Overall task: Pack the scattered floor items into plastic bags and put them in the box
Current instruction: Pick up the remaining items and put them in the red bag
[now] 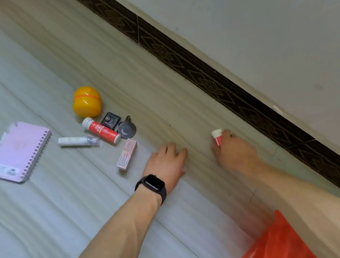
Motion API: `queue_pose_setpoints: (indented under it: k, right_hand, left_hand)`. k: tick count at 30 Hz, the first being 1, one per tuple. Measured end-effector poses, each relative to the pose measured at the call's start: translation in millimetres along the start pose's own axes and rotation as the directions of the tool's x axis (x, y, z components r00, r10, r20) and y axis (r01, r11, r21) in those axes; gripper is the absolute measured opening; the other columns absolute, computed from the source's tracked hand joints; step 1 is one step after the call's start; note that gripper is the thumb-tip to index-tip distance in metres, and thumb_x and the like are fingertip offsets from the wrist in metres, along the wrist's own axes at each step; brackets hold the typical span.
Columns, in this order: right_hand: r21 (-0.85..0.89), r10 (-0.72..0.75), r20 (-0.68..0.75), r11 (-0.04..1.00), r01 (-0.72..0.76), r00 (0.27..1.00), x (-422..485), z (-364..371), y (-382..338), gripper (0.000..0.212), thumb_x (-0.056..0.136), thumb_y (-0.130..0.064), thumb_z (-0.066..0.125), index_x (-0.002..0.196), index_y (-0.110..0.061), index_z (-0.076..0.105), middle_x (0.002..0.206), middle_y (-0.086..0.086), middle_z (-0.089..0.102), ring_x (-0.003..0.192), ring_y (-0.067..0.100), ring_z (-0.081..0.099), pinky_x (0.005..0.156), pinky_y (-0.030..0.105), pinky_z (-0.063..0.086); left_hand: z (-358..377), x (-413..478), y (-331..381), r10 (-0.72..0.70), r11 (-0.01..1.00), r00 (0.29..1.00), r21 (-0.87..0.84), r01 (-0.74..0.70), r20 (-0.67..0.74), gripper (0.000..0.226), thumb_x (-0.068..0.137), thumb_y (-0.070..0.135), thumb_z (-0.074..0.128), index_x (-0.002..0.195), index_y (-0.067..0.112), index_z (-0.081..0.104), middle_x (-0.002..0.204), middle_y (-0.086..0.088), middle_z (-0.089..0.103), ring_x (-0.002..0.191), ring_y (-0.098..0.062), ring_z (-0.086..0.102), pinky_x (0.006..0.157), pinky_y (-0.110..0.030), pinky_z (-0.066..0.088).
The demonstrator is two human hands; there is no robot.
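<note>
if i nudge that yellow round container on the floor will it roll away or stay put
The yellow round container looks near-spherical with a glossy, hard shell, so a nudge would probably set it rolling on the smooth floor. The gloss suggests it may be slippery in a one-hand grip. It is likely hollow and light, though that cannot be confirmed.

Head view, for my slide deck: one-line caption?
Right hand grips a small red-and-white tube above the pale tiled floor; left hand rests flat.
</note>
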State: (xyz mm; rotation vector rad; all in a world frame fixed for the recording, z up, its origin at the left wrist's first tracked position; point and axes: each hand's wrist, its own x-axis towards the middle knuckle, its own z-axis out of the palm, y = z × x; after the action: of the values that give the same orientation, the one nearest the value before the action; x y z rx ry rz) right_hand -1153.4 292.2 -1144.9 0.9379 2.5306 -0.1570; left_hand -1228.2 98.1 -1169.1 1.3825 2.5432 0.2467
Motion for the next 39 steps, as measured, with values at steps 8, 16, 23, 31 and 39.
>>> queue_pose_setpoints:
  k: [8,16,23,31,39]
  right_hand:
    - [0.506,-0.240,-0.002,0.837,0.208,0.971,-154.2,-71.7,20.1,0.028,0.094,-0.047,0.054,0.098,-0.020,0.047,0.079,-0.005,0.067,0.073,0.018,0.065,0.069,0.038,0.051]
    - [0.960,0.532,-0.067,0.264,-0.090,0.844,-345.1,-18.9,147.0,0.036,0.079,-0.059,0.068,0.093,-0.027,0.060,0.083,-0.009,0.072,0.088,0.018,0.070,0.082,0.050,0.053]
    - [0.746,0.609,0.161,0.440,-0.500,0.777,-388.5,75.1,184.9,0.037,0.095,-0.041,0.059,0.116,-0.011,0.050,0.110,0.020,0.070,0.107,0.043,0.063,0.081,0.043,0.046]
    - [0.267,0.420,0.335,0.816,-0.513,0.843,-387.2,96.7,199.4,0.094,0.083,-0.074,0.049,0.156,-0.028,0.011,0.155,0.009,0.034,0.137,0.033,0.040,0.104,0.046,0.039]
    - [0.421,-0.088,-0.161,0.895,0.149,0.983,-376.1,0.4,127.4,0.064,0.089,-0.051,0.056,0.144,-0.018,0.048,0.145,0.013,0.053,0.135,0.031,0.046,0.113,0.042,0.036]
  left_hand:
    - [-49.1,-108.1,20.7,-0.235,0.943,0.842,-0.097,0.320,0.486,0.050,0.081,0.043,0.060,0.128,0.031,0.048,0.115,-0.005,0.041,0.090,-0.032,0.063,0.081,-0.038,0.053]
    - [-127.1,-109.3,171.0,0.047,0.885,0.995,-0.465,0.000,0.088,0.059,0.080,0.037,0.071,0.134,0.029,0.048,0.121,-0.002,0.040,0.101,-0.027,0.058,0.087,-0.035,0.050]
    - [-67.3,-132.7,313.5,0.447,0.893,0.875,-0.026,-0.450,0.189,0.059,0.080,0.009,0.065,0.135,0.019,0.046,0.116,-0.009,0.051,0.089,-0.034,0.058,0.060,-0.039,0.043]
    - [-39.6,-165.9,281.7,0.428,0.763,0.775,0.274,-0.586,0.466,0.065,0.095,0.030,0.049,0.154,0.018,0.024,0.163,-0.011,0.010,0.150,-0.029,0.004,0.119,-0.054,-0.001]
    - [-209.0,-173.8,162.7,-0.001,0.960,0.981,0.276,-0.054,0.195,0.070,0.091,0.042,0.055,0.153,0.032,0.024,0.157,-0.009,0.026,0.143,-0.028,0.027,0.114,-0.047,0.025]
